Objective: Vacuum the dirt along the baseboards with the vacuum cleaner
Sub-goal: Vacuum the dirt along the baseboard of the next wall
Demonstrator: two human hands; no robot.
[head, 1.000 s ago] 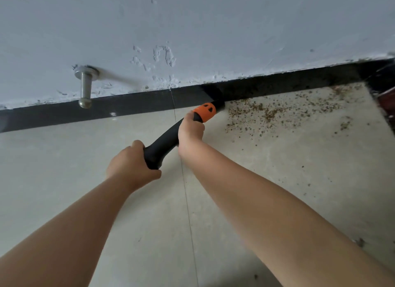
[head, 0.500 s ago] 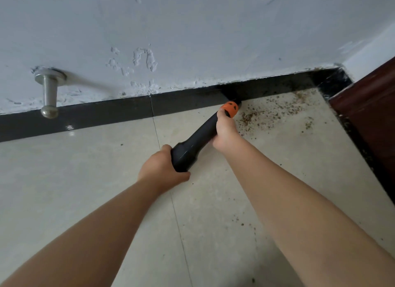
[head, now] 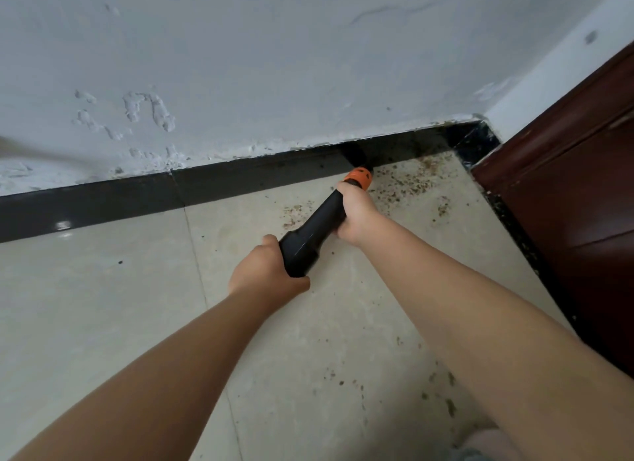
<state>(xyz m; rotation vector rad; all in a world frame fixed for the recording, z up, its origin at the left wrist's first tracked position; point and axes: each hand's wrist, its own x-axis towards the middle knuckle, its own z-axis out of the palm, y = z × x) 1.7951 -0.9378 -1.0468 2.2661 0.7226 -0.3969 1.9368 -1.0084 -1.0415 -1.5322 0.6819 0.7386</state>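
Note:
A black vacuum cleaner (head: 310,234) with an orange collar (head: 357,178) points up and right at the black baseboard (head: 240,182). My left hand (head: 266,272) grips its thick rear end. My right hand (head: 356,217) grips the narrower barrel just behind the orange collar. The nozzle tip beyond the collar blends into the dark baseboard and is hard to see. Brown dirt (head: 408,182) lies scattered on the pale tile floor (head: 103,306) right of the nozzle, toward the corner. A smaller patch of crumbs (head: 295,215) sits left of the barrel.
A dark red-brown wooden door (head: 583,203) stands on the right, meeting the baseboard at the corner (head: 477,138). The white wall (head: 274,66) has rough chipped plaster above the baseboard. More crumbs (head: 442,388) lie on the tile near my right forearm.
The vacuum cleaner and both hands have moved right along the baseboard toward the corner. The view has shifted right, so the metal door stop has left the frame and more of the door shows.

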